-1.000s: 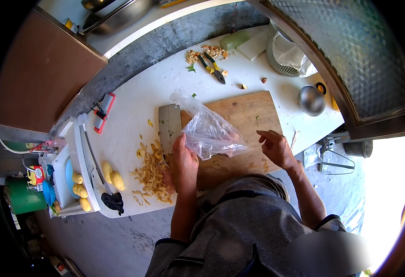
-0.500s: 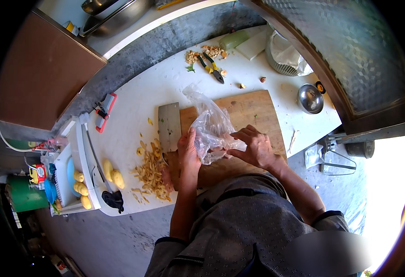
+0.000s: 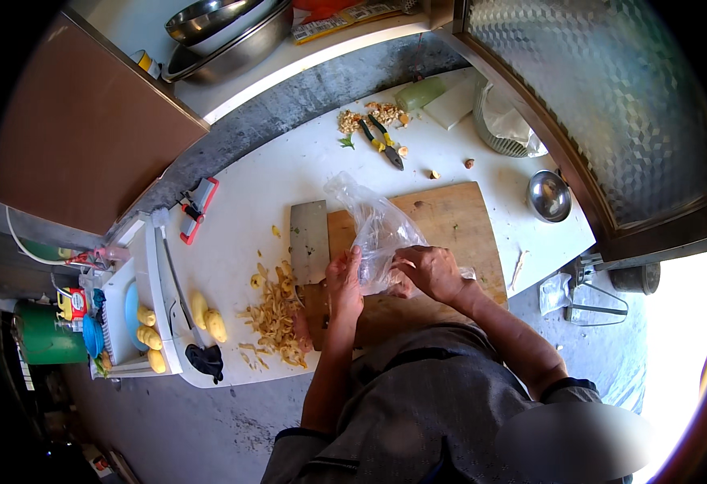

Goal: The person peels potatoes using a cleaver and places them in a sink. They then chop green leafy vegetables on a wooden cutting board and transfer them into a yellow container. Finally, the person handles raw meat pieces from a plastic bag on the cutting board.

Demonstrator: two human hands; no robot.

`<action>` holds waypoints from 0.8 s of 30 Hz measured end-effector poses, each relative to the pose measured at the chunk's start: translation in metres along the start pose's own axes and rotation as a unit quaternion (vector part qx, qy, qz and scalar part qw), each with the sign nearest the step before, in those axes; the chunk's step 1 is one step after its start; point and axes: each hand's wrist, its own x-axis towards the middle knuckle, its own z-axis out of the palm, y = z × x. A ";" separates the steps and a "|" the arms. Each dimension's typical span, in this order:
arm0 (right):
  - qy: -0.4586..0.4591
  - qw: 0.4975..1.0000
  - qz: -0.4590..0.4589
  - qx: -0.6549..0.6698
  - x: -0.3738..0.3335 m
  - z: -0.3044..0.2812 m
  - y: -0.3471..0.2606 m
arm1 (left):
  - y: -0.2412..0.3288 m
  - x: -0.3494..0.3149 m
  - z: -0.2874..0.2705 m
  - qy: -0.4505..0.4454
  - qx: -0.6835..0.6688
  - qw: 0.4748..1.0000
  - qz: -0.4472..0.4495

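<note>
A clear plastic bag [image 3: 379, 226] is between my hands above the wooden cutting board [image 3: 462, 218]. My left hand [image 3: 344, 282] is closed on the bag's left side, thumb pointing up. On the other side, my right hand [image 3: 432, 274] pinches the bag with curled fingers, and a bit of plastic shows beyond its knuckles. Something pinkish shows low between the hands; I cannot make out what it is. A cleaver [image 3: 310, 242] lies flat along the board's left edge, its lower part hidden near my left hand. Potato peelings [image 3: 273, 315] are heaped left of the board.
Peeled potatoes [image 3: 208, 316] lie at the table's left, near a black cloth [image 3: 205, 363]. Pliers [image 3: 384, 143] rest by nut pieces [image 3: 384, 113] at the back. A metal bowl [image 3: 548, 196] stands right. A red-and-grey tool [image 3: 200, 210] lies far left.
The whole view has shifted, so the table appears lower and further right. My right hand has drawn the bag's near part rightward, and some plastic now shows past its knuckles.
</note>
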 end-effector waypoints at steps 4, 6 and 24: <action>-0.012 0.998 0.055 -0.032 -0.003 0.015 0.010 | -0.013 0.007 -0.013 -0.028 0.016 0.999 0.016; -0.070 0.992 0.098 -0.045 -0.003 0.013 0.014 | -0.018 0.013 -0.015 -0.036 0.033 0.998 0.044; -0.097 0.983 0.122 0.098 -0.009 0.022 0.045 | -0.047 0.011 -0.041 -0.129 0.233 0.964 0.020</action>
